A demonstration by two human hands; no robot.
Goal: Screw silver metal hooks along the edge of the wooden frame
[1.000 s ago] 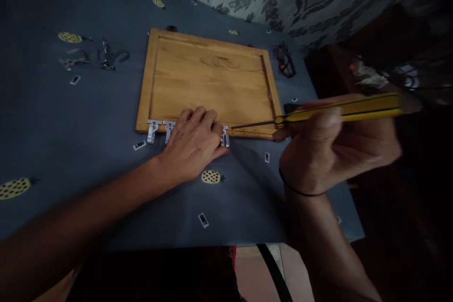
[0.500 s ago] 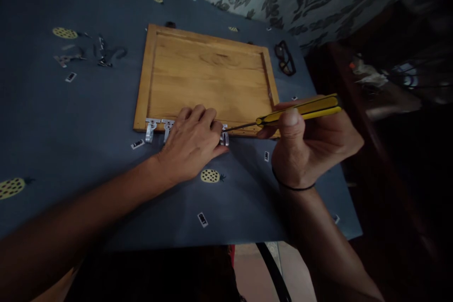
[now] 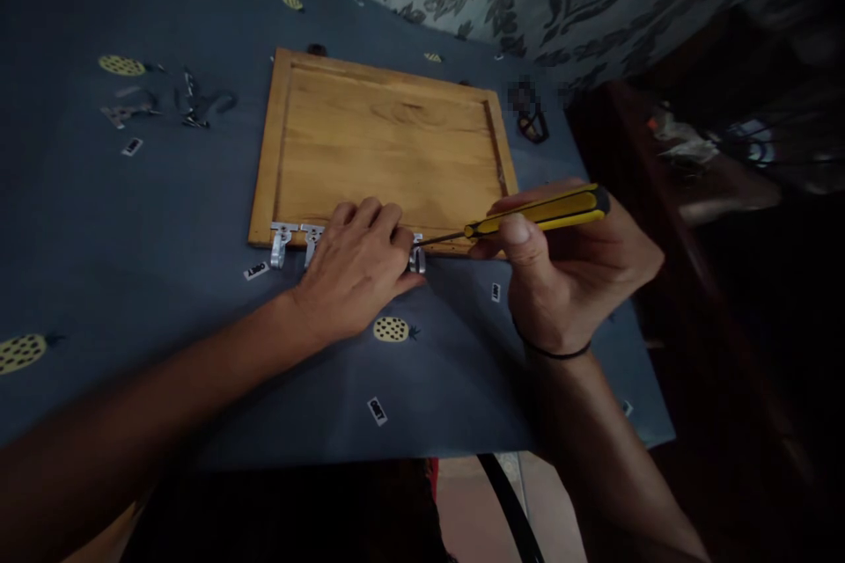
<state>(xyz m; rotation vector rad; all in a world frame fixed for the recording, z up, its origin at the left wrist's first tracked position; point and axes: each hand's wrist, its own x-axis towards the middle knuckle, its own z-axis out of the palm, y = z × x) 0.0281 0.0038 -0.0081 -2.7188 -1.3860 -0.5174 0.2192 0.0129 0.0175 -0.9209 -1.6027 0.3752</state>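
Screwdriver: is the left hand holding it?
No, the right hand grips the screwdriver; the left hand lies over the near edge of the panel.

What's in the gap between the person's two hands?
In the head view, the thin shaft of the yellow screwdriver in the right hand points toward a metal fitting at the left hand, along the wooden panel's near edge.

Wooden panel (image 3: 389,141) and eyeglasses (image 3: 532,126) on blue tablecloth (image 3: 178,211)

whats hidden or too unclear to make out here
All in the head view:
Metal pieces: full count, covered by the left hand.
Screwdriver: what its tip touches, too small and dark.
Glasses: upper part, blurred by pixelation.
Clutter at right: too dim to identify.
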